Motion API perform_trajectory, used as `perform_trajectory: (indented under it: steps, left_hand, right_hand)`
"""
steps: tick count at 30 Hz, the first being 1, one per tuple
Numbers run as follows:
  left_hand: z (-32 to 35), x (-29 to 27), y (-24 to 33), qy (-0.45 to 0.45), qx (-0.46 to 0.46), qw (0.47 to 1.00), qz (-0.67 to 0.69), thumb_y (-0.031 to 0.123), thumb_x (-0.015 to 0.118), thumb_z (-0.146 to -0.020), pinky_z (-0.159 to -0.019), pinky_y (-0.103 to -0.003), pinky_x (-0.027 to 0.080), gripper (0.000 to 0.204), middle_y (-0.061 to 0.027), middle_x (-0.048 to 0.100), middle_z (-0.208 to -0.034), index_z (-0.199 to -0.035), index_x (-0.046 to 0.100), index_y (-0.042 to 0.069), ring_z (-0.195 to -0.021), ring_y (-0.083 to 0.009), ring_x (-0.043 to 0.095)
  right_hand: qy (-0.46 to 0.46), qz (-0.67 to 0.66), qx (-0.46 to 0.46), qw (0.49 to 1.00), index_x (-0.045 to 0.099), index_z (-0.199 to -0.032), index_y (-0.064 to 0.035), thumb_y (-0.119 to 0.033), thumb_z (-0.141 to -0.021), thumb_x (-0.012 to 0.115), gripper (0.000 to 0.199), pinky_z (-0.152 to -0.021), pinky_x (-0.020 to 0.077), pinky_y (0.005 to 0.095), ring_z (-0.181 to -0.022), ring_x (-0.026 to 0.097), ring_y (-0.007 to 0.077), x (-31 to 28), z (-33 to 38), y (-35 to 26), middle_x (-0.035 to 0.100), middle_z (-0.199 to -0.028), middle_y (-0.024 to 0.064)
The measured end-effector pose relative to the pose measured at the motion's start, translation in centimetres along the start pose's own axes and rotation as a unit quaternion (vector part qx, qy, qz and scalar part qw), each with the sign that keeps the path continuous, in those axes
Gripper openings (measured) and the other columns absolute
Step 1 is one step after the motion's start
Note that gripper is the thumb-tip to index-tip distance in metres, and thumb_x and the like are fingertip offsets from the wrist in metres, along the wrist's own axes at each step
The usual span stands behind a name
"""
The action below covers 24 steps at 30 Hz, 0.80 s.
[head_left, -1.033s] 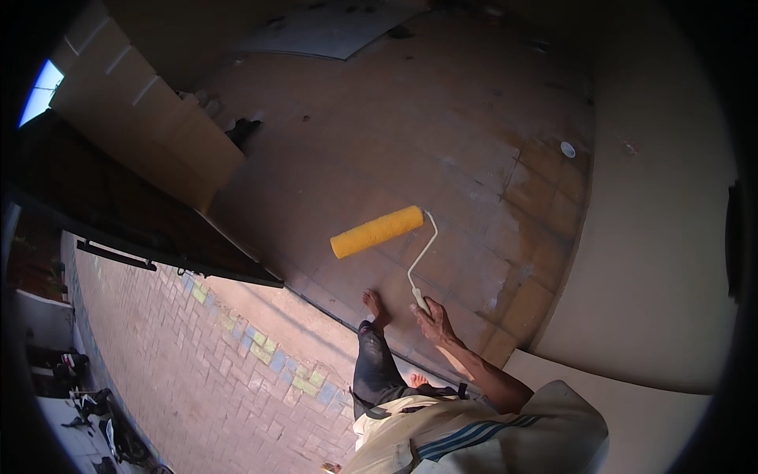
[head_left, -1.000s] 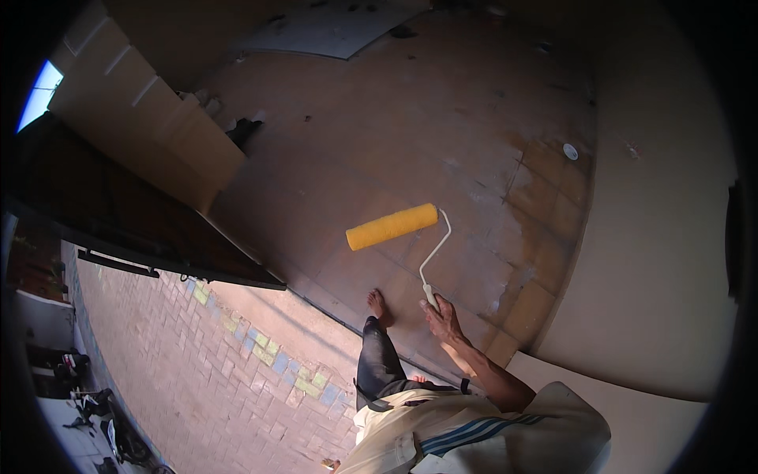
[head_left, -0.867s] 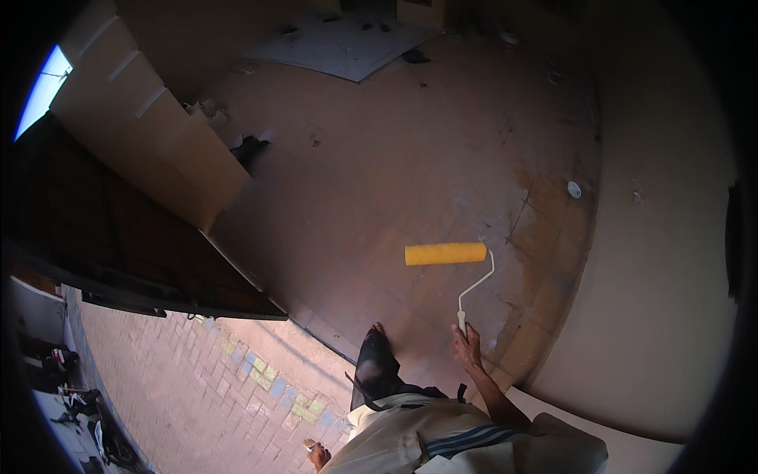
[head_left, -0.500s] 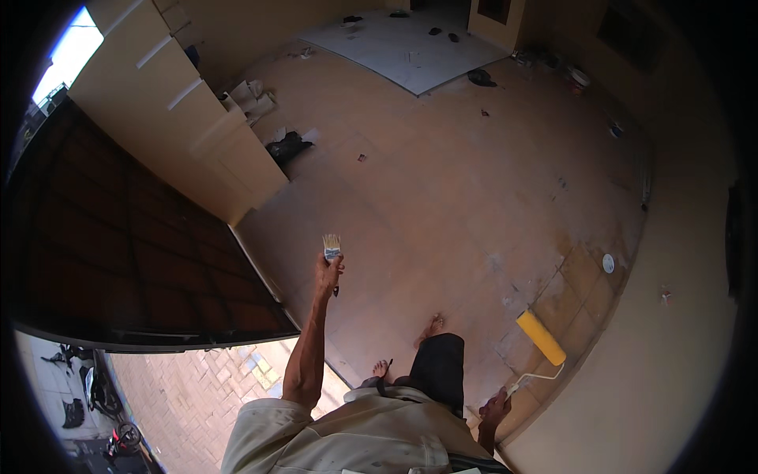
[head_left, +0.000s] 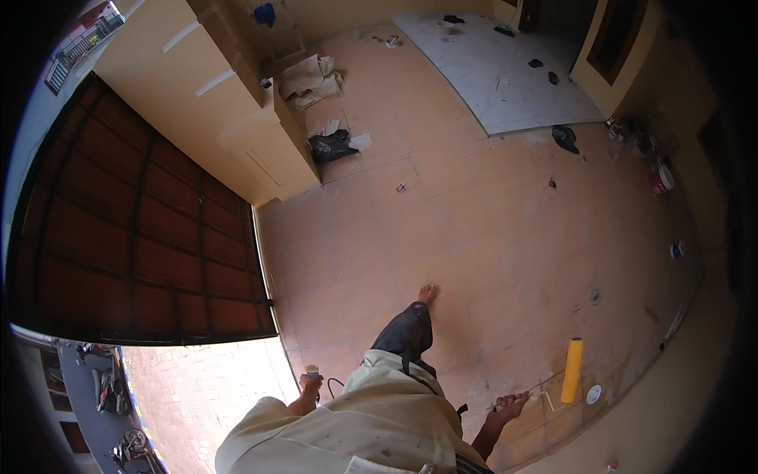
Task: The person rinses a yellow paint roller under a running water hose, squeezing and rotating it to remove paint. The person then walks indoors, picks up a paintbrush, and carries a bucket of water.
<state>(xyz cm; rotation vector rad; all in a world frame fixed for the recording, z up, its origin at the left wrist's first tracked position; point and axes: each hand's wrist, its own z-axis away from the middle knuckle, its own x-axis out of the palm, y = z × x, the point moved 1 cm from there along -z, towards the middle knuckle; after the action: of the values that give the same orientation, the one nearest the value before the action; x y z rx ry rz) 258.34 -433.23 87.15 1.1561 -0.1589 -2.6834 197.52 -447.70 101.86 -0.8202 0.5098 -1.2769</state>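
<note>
My left hand (head_left: 310, 385) is close to my left side, closed around a paintbrush (head_left: 313, 370) with pale bristles pointing up and away from me. Out to my right, my right hand (head_left: 513, 404) grips the handle of a paint roller (head_left: 572, 371). Its yellow sleeve points forward, held out over the tiled floor, and a bent wire frame joins it to the handle. A round white disc (head_left: 593, 394) appears just beside the sleeve. Neither tool touches a wall.
A dark-framed brown gate (head_left: 158, 229) stands at left beside a cream pillar (head_left: 268, 162). Black plastic bags (head_left: 332, 147) lie by the pillar, with crumpled sheets (head_left: 312, 81) beyond. Paint buckets (head_left: 662, 178) line the right wall. A raised pale tiled platform (head_left: 505, 95) lies ahead.
My left hand has come back from out in front to my side with the brush. The roller's sleeve has swung more straight ahead. I have stepped forward, and the view has shifted.
</note>
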Motion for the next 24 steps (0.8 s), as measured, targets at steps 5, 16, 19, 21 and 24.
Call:
perform_trajectory:
  steps: [5, 16, 19, 21, 24]
  left_hand:
    - [-0.9, 1.5, 6.1, 0.089, -0.032, 0.995, -0.036, 0.016, 0.079, -0.074, -0.087, -0.043, 0.057, 0.053, -0.0266, 0.07, -0.115, -0.117, 0.057, -0.006, -0.103, -0.0381, 0.072]
    - [20.5, 33.5, 85.9, -0.251, 0.475, 0.831, 0.146, 0.023, 0.085, -0.084, -0.046, -0.026, 0.04, 0.054, -0.0004, 0.054, -0.068, -0.122, 0.051, 0.006, -0.052, -0.0095, 0.051]
    - [35.0, 39.6, 97.4, -0.292, 0.576, 0.755, 0.113, 0.037, 0.086, -0.085, -0.05, -0.025, 0.039, 0.059, 0.0021, 0.052, -0.066, -0.123, 0.054, 0.005, -0.056, -0.0075, 0.049]
    - [42.0, 43.8, 101.1, -0.32, 0.594, 0.727, 0.131, 0.033, 0.084, -0.088, -0.051, -0.024, 0.039, 0.048, 0.0024, 0.052, -0.07, -0.118, 0.055, 0.008, -0.056, -0.0063, 0.047]
    - [46.7, 48.5, 101.7, -0.344, 0.572, 0.74, 0.085, 0.035, 0.082, -0.09, -0.055, -0.027, 0.044, 0.052, 0.0003, 0.056, -0.078, -0.124, 0.055, 0.006, -0.061, -0.0077, 0.05]
  right_hand:
    - [0.013, -0.013, -0.049, 0.999, 0.045, -0.08, -0.0179, -0.047, -0.1, 0.065, 0.04, -0.037, 0.0268, 0.0249, -0.04, 0.028, 0.0091, 9.9, -6.0, -6.1, 0.032, -0.056, -0.0047]
    - [0.073, -0.01, -0.033, 0.997, 0.044, -0.079, -0.019, -0.044, -0.1, 0.066, 0.039, -0.034, 0.0282, 0.0273, -0.037, 0.031, 0.0089, 28.8, -14.4, -13.5, 0.036, -0.055, -0.0046]
    - [0.093, -0.02, -0.028, 0.995, 0.044, -0.078, -0.0189, -0.044, -0.099, 0.067, 0.04, -0.034, 0.0274, 0.0274, -0.037, 0.031, 0.0084, 32.0, -18.3, -16.2, 0.035, -0.054, -0.0051]
    - [0.088, -0.015, -0.034, 0.995, 0.044, -0.078, -0.019, -0.046, -0.099, 0.067, 0.041, -0.034, 0.0266, 0.0283, -0.037, 0.03, 0.0084, 34.4, -22.7, -18.6, 0.035, -0.053, -0.005]
    - [0.077, -0.013, -0.034, 0.996, 0.042, -0.077, -0.0184, -0.046, -0.1, 0.067, 0.043, -0.033, 0.0268, 0.0283, -0.037, 0.031, 0.0078, 38.7, -28.3, -22.9, 0.034, -0.053, -0.0052]
